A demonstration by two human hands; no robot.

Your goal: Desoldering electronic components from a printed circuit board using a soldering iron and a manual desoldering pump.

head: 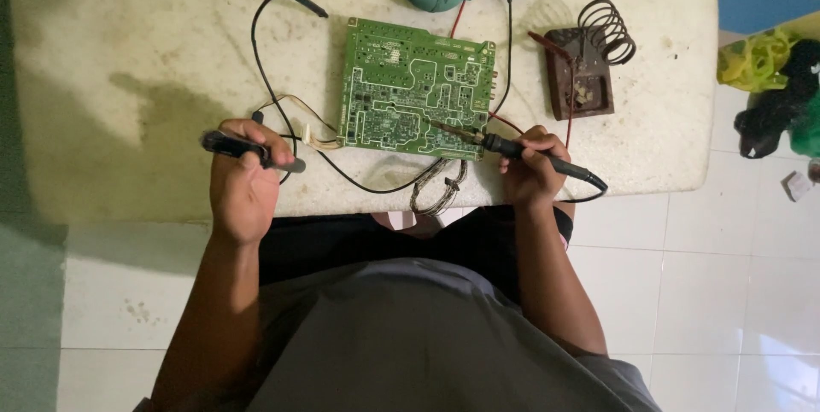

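Currently, a soldering iron [512, 149] is pinched in the right hand [531, 175], fingers pressed together round its black handle, and its tip is laid on the lower right part of the green board [416, 87]. A black probe [248, 149] is gripped in the closed left hand [243, 186], held off the board's left edge, near a small white connector [320, 140]. The board lies flat mid-table [111, 79], its near edge close to the table's front.

Risks, as judged:
- A pad could be lifted or neighbouring joints bridged if the tip is dwelt too long or slid.
- The black leads [265, 62] looping past the board could be scorched if brushed by the barrel.
- The unclamped board could be shifted by tip pressure.
- The stand [581, 75] is well apart, so a hot iron could be set down badly.
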